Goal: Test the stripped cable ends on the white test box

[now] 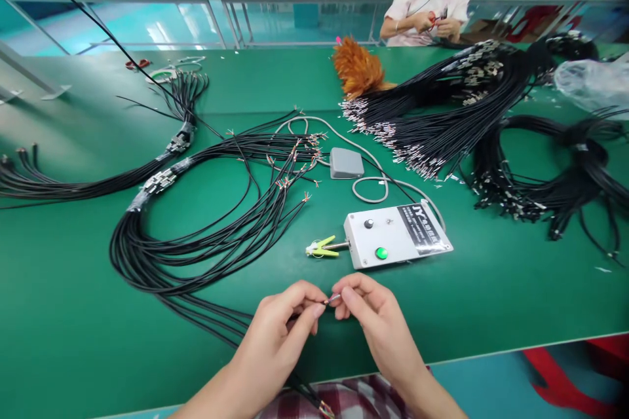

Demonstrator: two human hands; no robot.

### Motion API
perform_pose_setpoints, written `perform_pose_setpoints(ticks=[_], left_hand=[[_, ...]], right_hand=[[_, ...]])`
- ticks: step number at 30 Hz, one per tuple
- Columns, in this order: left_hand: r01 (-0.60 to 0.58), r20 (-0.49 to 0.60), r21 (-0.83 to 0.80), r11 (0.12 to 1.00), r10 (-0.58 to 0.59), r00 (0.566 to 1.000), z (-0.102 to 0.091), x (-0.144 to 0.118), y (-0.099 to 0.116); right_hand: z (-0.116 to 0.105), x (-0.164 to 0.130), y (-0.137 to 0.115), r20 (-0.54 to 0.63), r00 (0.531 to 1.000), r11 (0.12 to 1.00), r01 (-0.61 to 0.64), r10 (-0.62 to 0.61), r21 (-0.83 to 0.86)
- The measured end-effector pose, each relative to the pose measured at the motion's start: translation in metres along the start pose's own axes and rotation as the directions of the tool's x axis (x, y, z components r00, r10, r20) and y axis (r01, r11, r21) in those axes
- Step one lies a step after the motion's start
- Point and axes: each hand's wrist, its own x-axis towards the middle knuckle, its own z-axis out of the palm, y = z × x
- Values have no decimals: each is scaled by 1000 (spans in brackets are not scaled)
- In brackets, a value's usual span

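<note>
Near the table's front edge, my left hand (289, 321) pinches a black cable close to its stripped end. My right hand (366, 308) is closed on the thin coloured wires (334, 298) coming out of that end. Several black cables (206, 321) of a curved bundle run in under my left hand, and some stripped ends (325, 408) hang over my lap. Just beyond my hands lies a white box (378, 232) with a knob and a lit green button. A yellow-green clip (322, 247) sticks out of its left side.
A grey block (346, 163) on a grey cord lies behind the box. Black cable bundles (432, 111) fill the right side, beside an orange feathery duster (361, 69). More cables (98, 186) lie left. Across the table a person (427, 6) holds a red-handled tool.
</note>
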Motion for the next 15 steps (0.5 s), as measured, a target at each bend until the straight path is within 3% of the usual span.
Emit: perform_pose_setpoints(ticks=[5, 15], left_hand=[[-30, -18, 4, 1000, 30, 999, 4, 1, -4], [-23, -77, -50, 998, 20, 997, 7, 0, -3]], right_hand=[[2, 2, 1, 8, 996, 983, -86, 86, 163], [2, -6, 13, -12, 997, 975, -79, 83, 206]])
